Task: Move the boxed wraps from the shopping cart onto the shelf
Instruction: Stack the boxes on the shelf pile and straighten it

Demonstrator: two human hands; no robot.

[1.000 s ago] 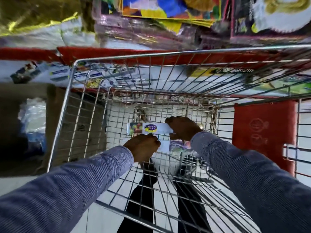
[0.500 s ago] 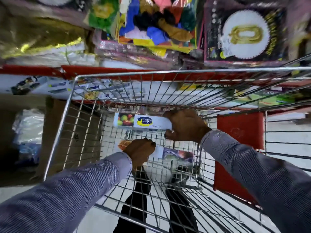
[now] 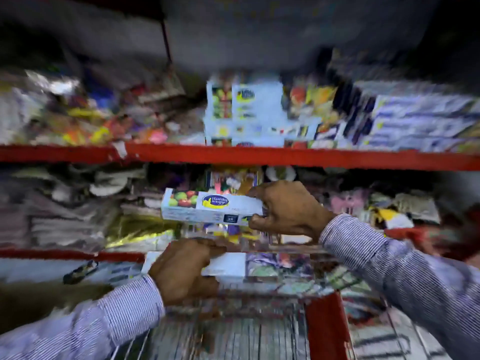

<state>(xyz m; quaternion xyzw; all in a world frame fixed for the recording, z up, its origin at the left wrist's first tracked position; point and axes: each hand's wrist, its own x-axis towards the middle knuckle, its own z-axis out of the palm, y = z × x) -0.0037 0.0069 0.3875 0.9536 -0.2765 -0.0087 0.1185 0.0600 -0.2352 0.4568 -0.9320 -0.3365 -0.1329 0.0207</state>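
My right hand (image 3: 287,209) grips the right end of a long white wrap box (image 3: 207,207) with fruit pictures and a blue-yellow logo, held level in front of the middle shelf. Lower down, my left hand (image 3: 181,268) holds a second white wrap box (image 3: 226,265) just above the cart's front rim (image 3: 259,294). More boxes of the same wrap (image 3: 244,113) are stacked on the upper shelf behind its red edge (image 3: 259,155). The picture is blurred by motion.
Shelves with red edges hold packed party goods and foil packs (image 3: 140,232) on the left and flat printed packs (image 3: 420,120) on the upper right. The cart's red child-seat flap (image 3: 324,326) and wire basket fill the bottom.
Both hands have lifted out of the cart basket, each carrying a wrap box upward toward the shelves. The view has swung up from the cart floor to the shelf front.
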